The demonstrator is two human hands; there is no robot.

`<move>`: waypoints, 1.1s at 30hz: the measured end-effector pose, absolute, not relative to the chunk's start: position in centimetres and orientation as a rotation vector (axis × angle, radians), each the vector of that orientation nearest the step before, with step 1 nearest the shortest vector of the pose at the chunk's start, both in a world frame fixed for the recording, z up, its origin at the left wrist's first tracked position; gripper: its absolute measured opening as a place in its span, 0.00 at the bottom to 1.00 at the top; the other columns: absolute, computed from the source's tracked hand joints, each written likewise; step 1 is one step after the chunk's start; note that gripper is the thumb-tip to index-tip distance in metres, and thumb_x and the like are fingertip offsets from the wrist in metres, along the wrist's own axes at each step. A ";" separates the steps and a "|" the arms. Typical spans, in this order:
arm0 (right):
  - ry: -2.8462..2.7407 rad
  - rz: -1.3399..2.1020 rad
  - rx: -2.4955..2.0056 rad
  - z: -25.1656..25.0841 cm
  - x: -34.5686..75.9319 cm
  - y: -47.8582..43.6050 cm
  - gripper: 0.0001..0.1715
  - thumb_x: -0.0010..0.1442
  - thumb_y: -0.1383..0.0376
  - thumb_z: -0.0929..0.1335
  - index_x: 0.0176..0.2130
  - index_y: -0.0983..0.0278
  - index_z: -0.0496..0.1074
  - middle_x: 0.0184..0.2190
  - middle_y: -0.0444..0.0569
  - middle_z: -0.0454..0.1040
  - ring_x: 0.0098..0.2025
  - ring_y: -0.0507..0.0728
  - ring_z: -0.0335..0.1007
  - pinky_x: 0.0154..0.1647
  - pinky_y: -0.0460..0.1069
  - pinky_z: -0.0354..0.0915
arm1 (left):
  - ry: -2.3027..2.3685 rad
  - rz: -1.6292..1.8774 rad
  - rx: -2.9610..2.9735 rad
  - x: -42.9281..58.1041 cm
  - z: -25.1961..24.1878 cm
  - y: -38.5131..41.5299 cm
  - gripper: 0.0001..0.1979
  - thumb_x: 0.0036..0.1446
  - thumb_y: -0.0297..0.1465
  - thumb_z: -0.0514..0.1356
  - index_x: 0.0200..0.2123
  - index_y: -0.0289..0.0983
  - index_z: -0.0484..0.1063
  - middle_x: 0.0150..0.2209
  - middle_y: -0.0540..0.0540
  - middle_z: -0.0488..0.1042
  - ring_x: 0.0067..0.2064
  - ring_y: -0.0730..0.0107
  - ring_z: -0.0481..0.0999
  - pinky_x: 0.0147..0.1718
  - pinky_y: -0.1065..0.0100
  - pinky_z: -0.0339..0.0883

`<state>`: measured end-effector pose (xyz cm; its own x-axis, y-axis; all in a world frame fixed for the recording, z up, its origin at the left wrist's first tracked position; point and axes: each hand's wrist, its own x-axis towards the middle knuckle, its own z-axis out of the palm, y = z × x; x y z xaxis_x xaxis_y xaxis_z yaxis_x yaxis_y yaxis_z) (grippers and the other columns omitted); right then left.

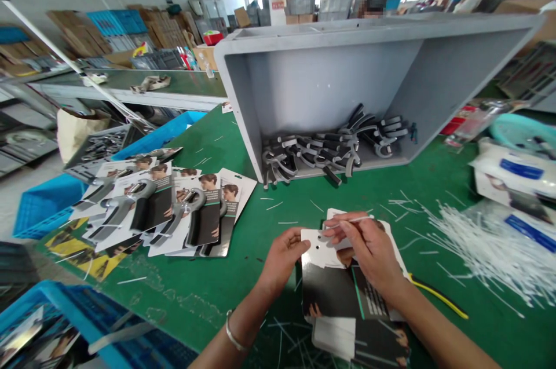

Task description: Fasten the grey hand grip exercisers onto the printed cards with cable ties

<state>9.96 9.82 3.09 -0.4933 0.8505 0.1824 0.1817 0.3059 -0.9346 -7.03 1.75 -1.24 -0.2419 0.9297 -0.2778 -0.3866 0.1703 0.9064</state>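
My left hand (284, 256) pinches the left edge of a printed backing card (330, 293), thumb on top near two small punched holes. Over the card's upper part, my right hand (371, 256) is closed with a thin white cable tie (354, 220) between thumb and fingers, close to the holes. More cards lie beneath this one, including a white-backed piece (334, 334). To the left, several cards carry grey-and-black hand grip strengtheners (195, 215), overlapping in a pile. My right wrist partly covers yellow-handled pliers (441, 298).
A grey plastic bin (325, 85) lies on its side ahead, holding loose hand grips (313, 152). A heap of white cable ties (490, 253) spreads at right, beside plastic-wrapped packs (516, 175). Blue crates (108, 322) stand left of the green table (260, 207).
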 end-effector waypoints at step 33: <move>-2.276 1.005 -0.831 0.5 10.0 10.7 0.08 0.67 0.66 0.65 0.41 0.59 0.75 0.39 0.48 0.75 0.44 0.58 0.70 0.48 0.53 0.63 | 1.452 1.125 1.329 -7.9 -6.3 -2.2 0.09 0.57 0.24 0.55 0.31 0.36 0.75 0.34 0.46 0.72 0.39 0.65 0.72 0.40 0.69 0.64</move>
